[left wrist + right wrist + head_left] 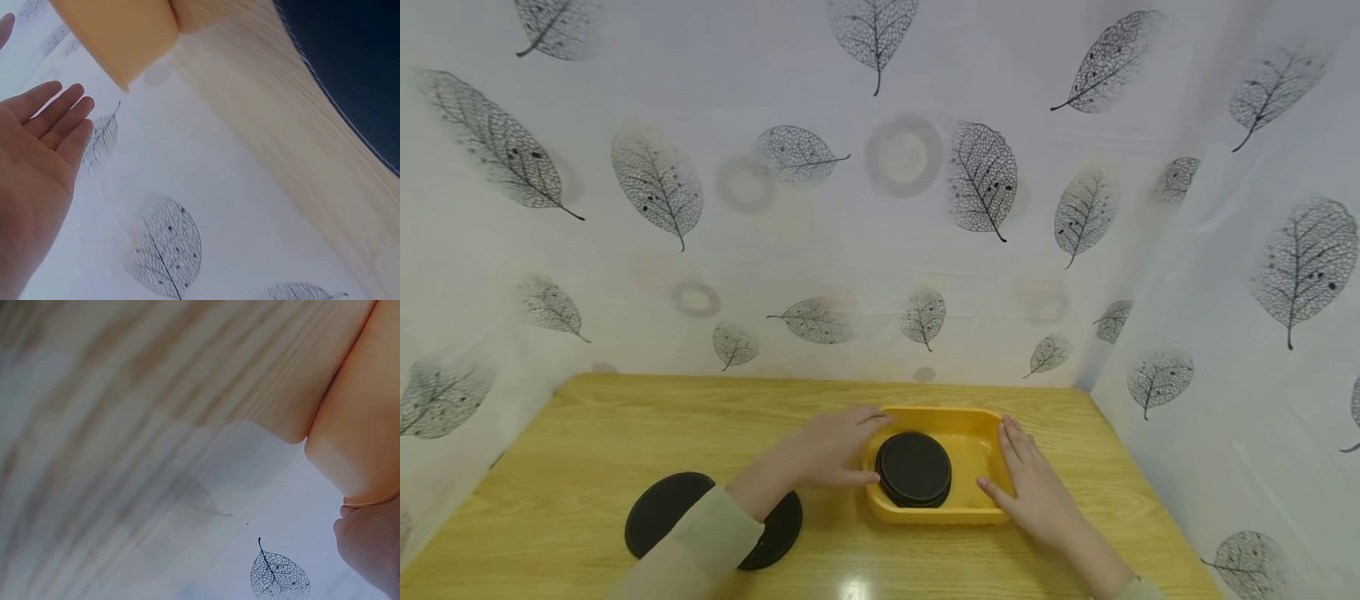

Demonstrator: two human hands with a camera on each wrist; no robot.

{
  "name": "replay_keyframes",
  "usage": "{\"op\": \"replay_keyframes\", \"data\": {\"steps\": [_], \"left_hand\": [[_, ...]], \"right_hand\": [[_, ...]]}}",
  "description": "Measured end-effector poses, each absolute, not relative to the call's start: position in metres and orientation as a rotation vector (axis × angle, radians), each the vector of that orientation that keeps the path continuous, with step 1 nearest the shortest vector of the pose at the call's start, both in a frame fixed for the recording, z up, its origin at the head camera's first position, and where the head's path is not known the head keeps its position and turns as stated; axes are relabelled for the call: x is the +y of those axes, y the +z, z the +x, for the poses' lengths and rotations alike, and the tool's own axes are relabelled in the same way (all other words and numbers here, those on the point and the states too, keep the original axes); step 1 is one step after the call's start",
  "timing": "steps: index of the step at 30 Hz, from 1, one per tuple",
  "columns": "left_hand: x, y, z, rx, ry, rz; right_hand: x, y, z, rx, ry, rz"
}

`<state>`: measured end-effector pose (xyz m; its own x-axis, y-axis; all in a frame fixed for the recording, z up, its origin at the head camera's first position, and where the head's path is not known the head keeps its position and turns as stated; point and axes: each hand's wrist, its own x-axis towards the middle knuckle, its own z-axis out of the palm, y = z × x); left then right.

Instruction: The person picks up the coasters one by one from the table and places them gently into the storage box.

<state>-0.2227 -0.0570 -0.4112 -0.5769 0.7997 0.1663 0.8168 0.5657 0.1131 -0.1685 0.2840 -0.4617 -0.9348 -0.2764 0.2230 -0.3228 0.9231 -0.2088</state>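
A yellow rectangular plastic tray [940, 515] sits on the table, with a small stack of round black coasters [914, 468] inside its left part. Beside the tray's left end is my left hand [842, 450], fingers straight; the left wrist view shows its palm side with nothing held. My right hand [1033, 492] rests on the tray's right rim with straight fingers, its thumb reaching over the inside. In the right wrist view, part of that hand [372, 544] shows against the orange-yellow tray wall [359, 425].
Left of the tray lie two larger black discs, one [662, 508] and another [778, 533], partly hidden by my left forearm; stitching edges the disc [356, 62] in the left wrist view. A leaf-printed white sheet [880, 250] hangs around the wooden table [625, 425].
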Motion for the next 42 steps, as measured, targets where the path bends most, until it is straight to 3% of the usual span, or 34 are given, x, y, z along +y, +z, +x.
{"op": "replay_keyframes", "data": {"steps": [24,42], "left_hand": [[-0.168,-0.439,-0.189,-2.933,-0.361,-1.166],[-0.190,-0.459,-0.164,-2.980,-0.348,-1.147]], "right_hand": [[0.285,-0.465,-0.167,-2.860,0.341,0.491],[0.284,-0.462,-0.168,-2.869,0.349,0.466]]}}
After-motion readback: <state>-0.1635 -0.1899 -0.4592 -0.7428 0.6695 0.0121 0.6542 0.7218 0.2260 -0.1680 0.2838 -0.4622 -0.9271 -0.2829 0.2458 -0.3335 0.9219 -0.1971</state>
